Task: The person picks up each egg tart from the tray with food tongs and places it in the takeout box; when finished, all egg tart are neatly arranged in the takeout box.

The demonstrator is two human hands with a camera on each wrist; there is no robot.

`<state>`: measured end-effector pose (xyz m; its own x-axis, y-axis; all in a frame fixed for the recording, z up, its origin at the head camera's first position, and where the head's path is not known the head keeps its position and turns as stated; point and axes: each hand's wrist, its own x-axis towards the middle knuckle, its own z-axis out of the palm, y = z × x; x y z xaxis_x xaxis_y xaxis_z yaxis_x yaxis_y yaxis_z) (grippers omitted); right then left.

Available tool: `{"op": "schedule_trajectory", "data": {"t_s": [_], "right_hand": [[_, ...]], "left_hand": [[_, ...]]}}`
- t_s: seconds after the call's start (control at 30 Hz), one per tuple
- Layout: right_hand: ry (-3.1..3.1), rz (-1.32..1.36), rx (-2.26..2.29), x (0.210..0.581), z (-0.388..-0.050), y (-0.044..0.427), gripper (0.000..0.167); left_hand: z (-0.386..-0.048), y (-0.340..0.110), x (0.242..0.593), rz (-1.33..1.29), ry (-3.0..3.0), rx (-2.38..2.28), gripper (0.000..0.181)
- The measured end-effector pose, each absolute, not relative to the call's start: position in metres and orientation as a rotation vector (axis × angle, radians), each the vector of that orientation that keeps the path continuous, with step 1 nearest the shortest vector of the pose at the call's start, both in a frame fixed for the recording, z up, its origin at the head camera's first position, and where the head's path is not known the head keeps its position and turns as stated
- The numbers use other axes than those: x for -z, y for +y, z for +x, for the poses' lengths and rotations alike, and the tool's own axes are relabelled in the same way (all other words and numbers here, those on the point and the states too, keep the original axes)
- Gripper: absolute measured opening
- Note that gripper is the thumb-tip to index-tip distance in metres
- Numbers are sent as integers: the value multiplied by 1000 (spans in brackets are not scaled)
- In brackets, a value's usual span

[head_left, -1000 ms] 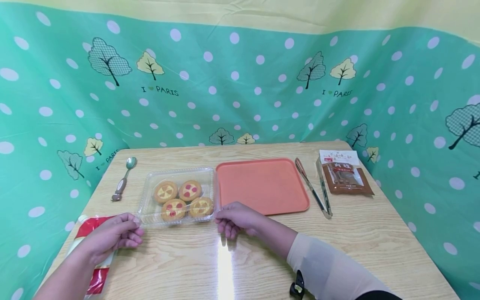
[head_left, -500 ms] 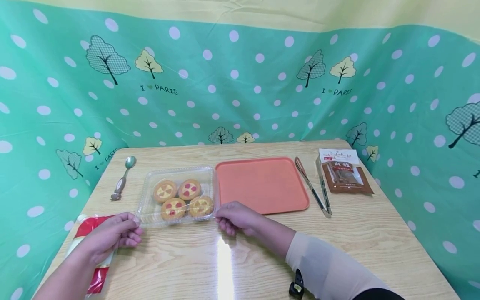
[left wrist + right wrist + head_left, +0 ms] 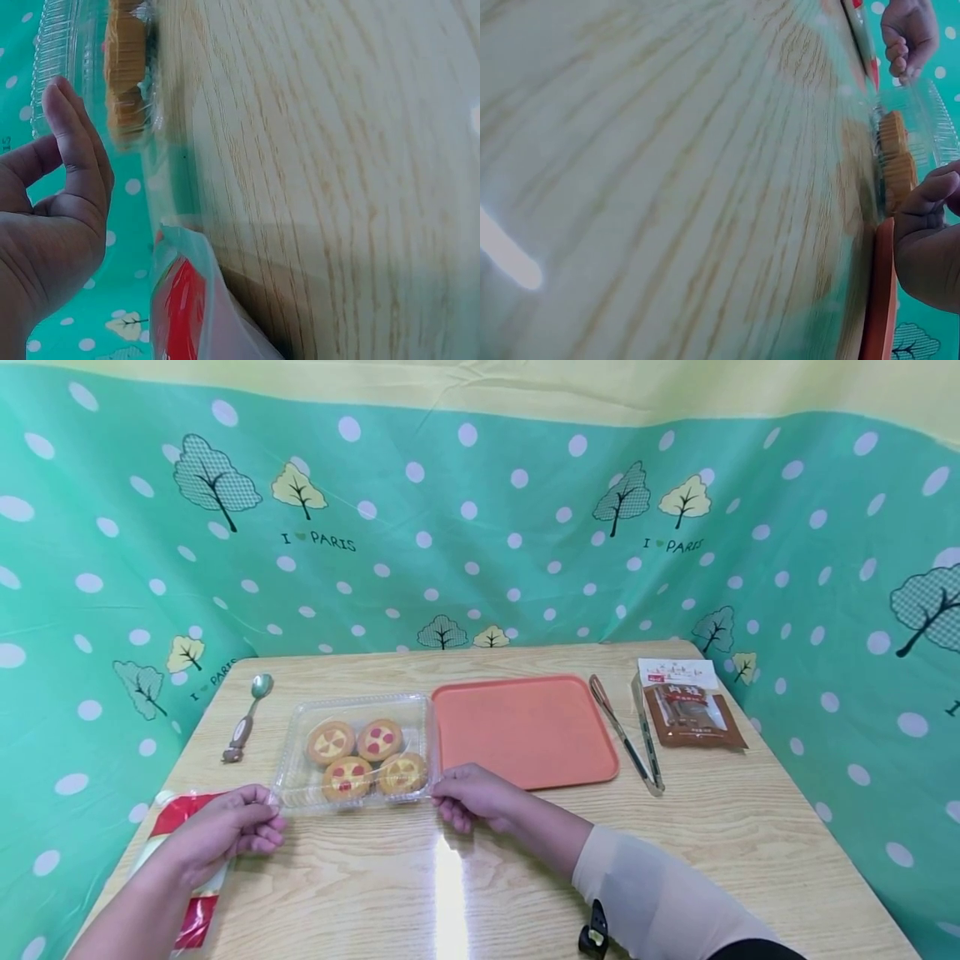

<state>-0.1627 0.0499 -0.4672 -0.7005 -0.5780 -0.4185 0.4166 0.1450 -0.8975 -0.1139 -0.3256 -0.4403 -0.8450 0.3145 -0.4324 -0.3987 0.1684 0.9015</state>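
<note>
A clear plastic clamshell box [image 3: 292, 752] lies on the table, its lid over several round tarts [image 3: 331, 743], some topped with red pieces. My left hand [image 3: 232, 835] pinches the box's front left corner between thumb and forefinger, other fingers loosely bent. At the front right corner, my right hand [image 3: 476, 797] pinches the edge likewise, close to the orange tray. In the left wrist view, the left hand [image 3: 67, 195] has its thumb and forefinger meeting at the box's ribbed rim. The right wrist view catches both hands at the box, the right hand [image 3: 934, 232] partly cut off.
An orange tray [image 3: 525, 731] adjoins the box on the right, then metal tongs [image 3: 630, 739] and a brown packet [image 3: 692, 714]. To the left lie a spoon [image 3: 246, 722] and a red-and-white bag [image 3: 198, 918], partly under my left forearm. A patterned curtain surrounds the table.
</note>
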Motion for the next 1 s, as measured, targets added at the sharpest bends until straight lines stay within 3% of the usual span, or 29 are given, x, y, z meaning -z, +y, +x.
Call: {"op": "schedule_trajectory", "data": {"t_s": [0.4,0.53,1.0], "right_hand": [[1684,-235,1634,468,-164,53,41],[1813,-315,1538,463,-166,60,48],[2522,-600,1053,411,-168,102,49]], "left_hand": [[-115,-324,437,-160,2001,-1600,19],[-113,-322,434,-187,2159,-1445,32],[-111,-309,404,-182,2785,-984,85]]}}
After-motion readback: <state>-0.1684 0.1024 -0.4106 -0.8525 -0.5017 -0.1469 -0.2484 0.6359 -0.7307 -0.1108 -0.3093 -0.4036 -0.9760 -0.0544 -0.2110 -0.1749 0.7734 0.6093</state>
